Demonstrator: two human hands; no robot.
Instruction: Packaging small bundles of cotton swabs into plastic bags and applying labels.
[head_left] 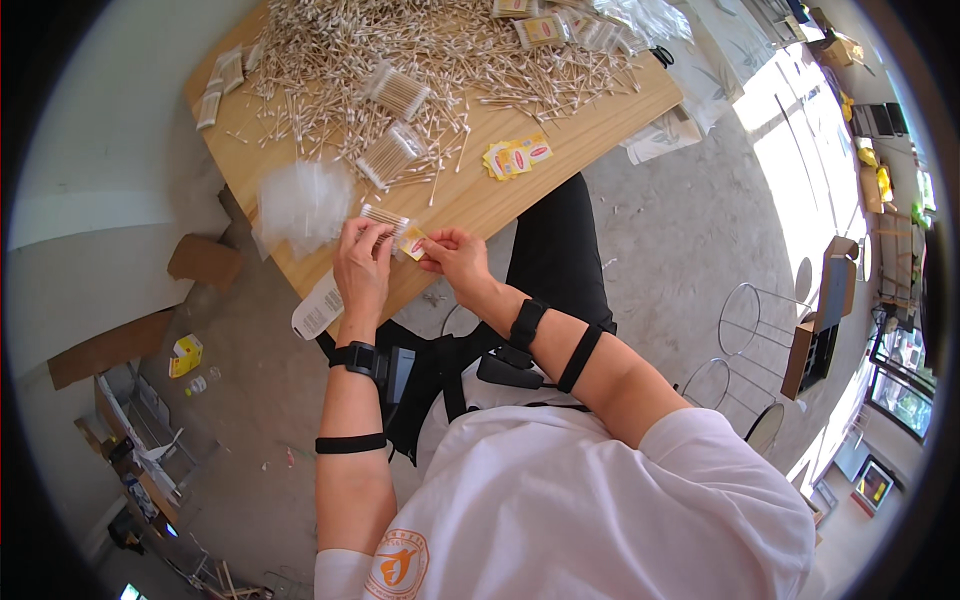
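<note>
At the near edge of the wooden table, my left hand (362, 258) is closed on a small clear bag of cotton swabs (384, 215), whose white tips show past the fingers. Thumb and fingers of my right hand (456, 262) pinch a yellow and white card (411, 242) against the bag's right end. Whether the card is inside the bag's mouth I cannot tell. Just left of my left hand lies a stack of clear plastic bags (303, 203). Two filled swab bags, one upper (399, 92) and one lower (390, 155), rest beyond my hands. More yellow cards (517, 157) lie to the right.
A big heap of loose cotton swabs (330, 50) covers the far part of the wooden table (575, 135). Filled bags (543, 31) and clear plastic lie at the far right, near black scissors (662, 56). A white printed strip (318, 307) hangs over the near left edge.
</note>
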